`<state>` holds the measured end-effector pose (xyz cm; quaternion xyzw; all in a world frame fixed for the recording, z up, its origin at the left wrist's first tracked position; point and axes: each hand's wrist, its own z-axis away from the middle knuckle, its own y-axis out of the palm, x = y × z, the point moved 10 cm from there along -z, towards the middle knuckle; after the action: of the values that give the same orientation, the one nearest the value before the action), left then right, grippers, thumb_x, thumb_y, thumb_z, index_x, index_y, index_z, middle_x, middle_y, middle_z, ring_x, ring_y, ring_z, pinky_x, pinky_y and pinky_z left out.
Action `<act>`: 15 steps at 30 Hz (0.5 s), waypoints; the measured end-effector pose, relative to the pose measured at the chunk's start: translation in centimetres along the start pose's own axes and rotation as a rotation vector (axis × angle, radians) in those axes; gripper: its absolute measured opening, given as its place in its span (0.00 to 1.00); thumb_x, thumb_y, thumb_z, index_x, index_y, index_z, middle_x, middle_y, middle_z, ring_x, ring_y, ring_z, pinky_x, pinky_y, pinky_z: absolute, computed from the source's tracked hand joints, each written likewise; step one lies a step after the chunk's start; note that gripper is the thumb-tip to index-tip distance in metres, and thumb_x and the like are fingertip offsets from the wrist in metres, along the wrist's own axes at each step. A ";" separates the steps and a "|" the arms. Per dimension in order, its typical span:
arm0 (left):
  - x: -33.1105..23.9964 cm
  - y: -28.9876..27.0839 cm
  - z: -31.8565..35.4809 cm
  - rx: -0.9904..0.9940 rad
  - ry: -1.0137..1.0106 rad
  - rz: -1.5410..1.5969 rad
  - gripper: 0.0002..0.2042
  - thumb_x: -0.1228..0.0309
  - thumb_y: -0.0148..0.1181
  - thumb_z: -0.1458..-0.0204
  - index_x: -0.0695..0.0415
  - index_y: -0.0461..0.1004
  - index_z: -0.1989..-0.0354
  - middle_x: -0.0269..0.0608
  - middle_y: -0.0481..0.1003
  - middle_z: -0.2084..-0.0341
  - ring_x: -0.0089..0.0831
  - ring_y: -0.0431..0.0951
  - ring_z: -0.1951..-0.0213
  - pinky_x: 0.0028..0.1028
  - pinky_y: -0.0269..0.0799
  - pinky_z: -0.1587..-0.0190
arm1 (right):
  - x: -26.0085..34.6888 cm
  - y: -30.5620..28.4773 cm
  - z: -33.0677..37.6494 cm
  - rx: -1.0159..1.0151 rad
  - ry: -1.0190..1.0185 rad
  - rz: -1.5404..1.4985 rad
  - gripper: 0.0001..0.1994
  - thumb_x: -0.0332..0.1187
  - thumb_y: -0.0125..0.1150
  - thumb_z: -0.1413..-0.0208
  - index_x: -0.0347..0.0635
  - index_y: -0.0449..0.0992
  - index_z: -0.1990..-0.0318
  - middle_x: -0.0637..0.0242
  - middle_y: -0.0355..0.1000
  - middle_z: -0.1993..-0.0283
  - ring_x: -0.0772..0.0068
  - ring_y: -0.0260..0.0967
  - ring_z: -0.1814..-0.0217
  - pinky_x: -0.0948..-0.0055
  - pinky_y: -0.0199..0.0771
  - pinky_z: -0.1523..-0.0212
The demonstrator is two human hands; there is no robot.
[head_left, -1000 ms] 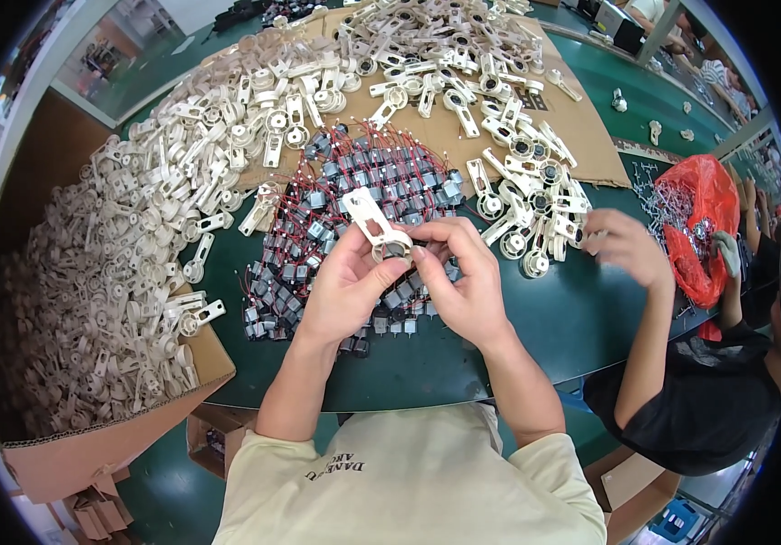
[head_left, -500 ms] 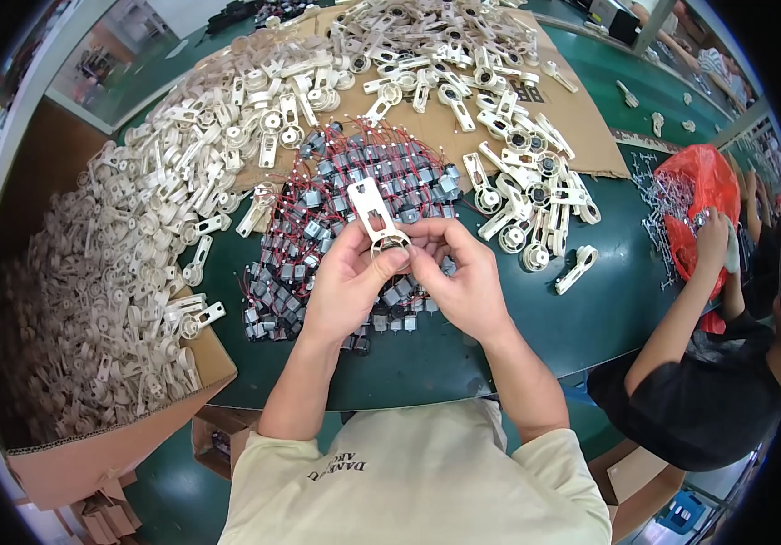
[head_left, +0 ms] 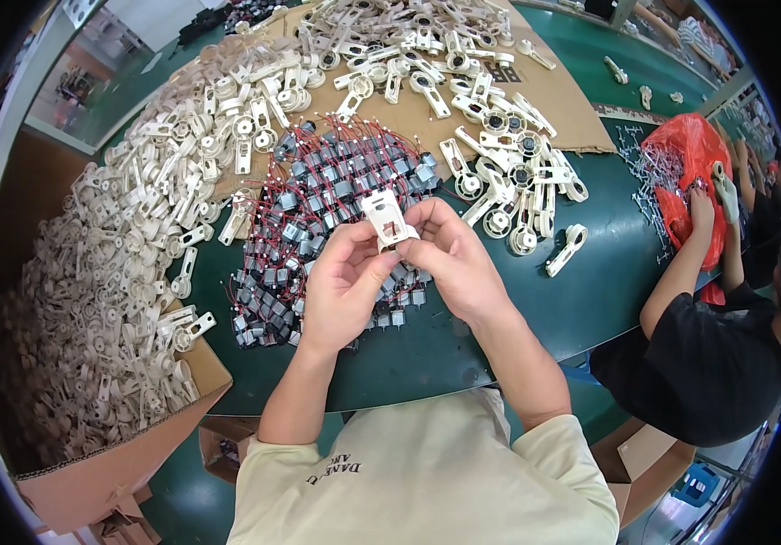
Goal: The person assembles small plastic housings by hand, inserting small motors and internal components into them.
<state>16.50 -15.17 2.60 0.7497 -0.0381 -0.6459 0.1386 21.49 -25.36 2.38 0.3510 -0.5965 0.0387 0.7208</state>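
Both of my hands meet over the green table and hold one cream plastic bracket (head_left: 385, 216) upright between the fingertips. My left hand (head_left: 341, 286) grips its lower left side, my right hand (head_left: 452, 259) its lower right. Whether a motor sits in the bracket is hidden by my fingers. Right under my hands lies a heap of small grey motors with red and black wires (head_left: 336, 191).
Cream plastic brackets lie in a big pile (head_left: 163, 182) on the left and spill into a cardboard box (head_left: 127, 454). More brackets (head_left: 499, 173) lie on brown cardboard at the back. A person in black (head_left: 699, 354) on the right reaches into a red bag (head_left: 681, 154).
My hands have kept hold of the bracket and turned it a little. The person on the right pulled a hand back from the table's bracket pile to the red bag.
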 end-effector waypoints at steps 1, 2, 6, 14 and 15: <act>0.1 -0.1 0.0 -0.007 0.009 -0.007 0.15 0.82 0.56 0.45 0.65 0.67 0.49 0.39 0.70 0.57 0.26 0.74 0.53 0.25 0.71 0.49 | -0.1 -0.2 0.0 -0.008 0.003 -0.005 0.12 0.24 0.56 0.46 0.36 0.65 0.55 0.68 0.67 0.59 0.82 0.65 0.61 0.80 0.67 0.60; 0.1 0.0 0.0 -0.006 0.007 -0.007 0.15 0.82 0.56 0.45 0.65 0.67 0.49 0.39 0.70 0.57 0.26 0.74 0.53 0.25 0.71 0.49 | -0.2 -0.1 0.0 -0.011 0.003 -0.007 0.12 0.24 0.56 0.46 0.36 0.65 0.55 0.68 0.67 0.59 0.82 0.65 0.61 0.80 0.67 0.60; -0.4 0.0 -0.1 -0.051 0.035 -0.092 0.14 0.83 0.57 0.47 0.66 0.68 0.51 0.38 0.69 0.60 0.26 0.75 0.56 0.24 0.73 0.52 | 0.0 -0.2 0.1 -0.047 -0.052 0.050 0.11 0.25 0.56 0.46 0.35 0.65 0.56 0.66 0.69 0.60 0.83 0.67 0.62 0.80 0.69 0.62; -1.0 0.2 -0.1 -0.083 0.095 -0.216 0.14 0.84 0.59 0.50 0.66 0.71 0.54 0.39 0.68 0.62 0.25 0.76 0.60 0.24 0.76 0.56 | -0.2 -0.9 -0.1 -0.052 -0.032 0.114 0.11 0.26 0.56 0.45 0.34 0.65 0.56 0.65 0.69 0.61 0.82 0.68 0.62 0.79 0.70 0.61; -1.3 0.6 0.0 -0.062 0.106 -0.275 0.14 0.84 0.58 0.49 0.66 0.70 0.54 0.38 0.68 0.63 0.24 0.76 0.59 0.24 0.76 0.56 | -0.3 -0.9 -0.2 -0.037 -0.024 0.105 0.11 0.26 0.56 0.45 0.34 0.65 0.56 0.65 0.69 0.61 0.81 0.68 0.62 0.79 0.70 0.61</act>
<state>16.38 -15.39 3.98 0.7762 0.0923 -0.6193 0.0736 21.98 -25.83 1.73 0.3063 -0.6233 0.0614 0.7169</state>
